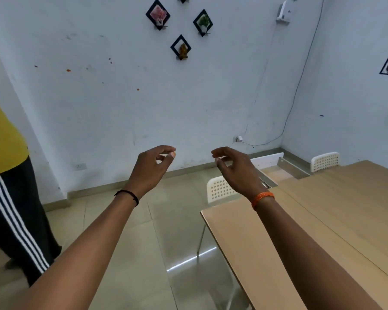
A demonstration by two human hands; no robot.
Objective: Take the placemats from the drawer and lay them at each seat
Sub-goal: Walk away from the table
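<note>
At the far left stands a second person in a yellow top and dark trousers with white side stripes, on the tiled floor. Next comes the left hand, raised in the air with a black thread at the wrist; its grip is loosely curled, thumb and forefinger nearly meeting, and it holds nothing. On the white wall above hang diamond-shaped frames with small plants. The right hand, with an orange band at the wrist, mirrors the left: fingers curved and slack, grip released, touching nothing, well apart from the left. Below it a white perforated chair sits at the corner of the light wooden surface. Just beyond the right hand, the drawer stands pulled out from under the surface, with a white front panel and metal sides; its visible bottom looks pale and bare, and no placemats can be made out in it. A second white chair stands behind the surface at the right wall.
</note>
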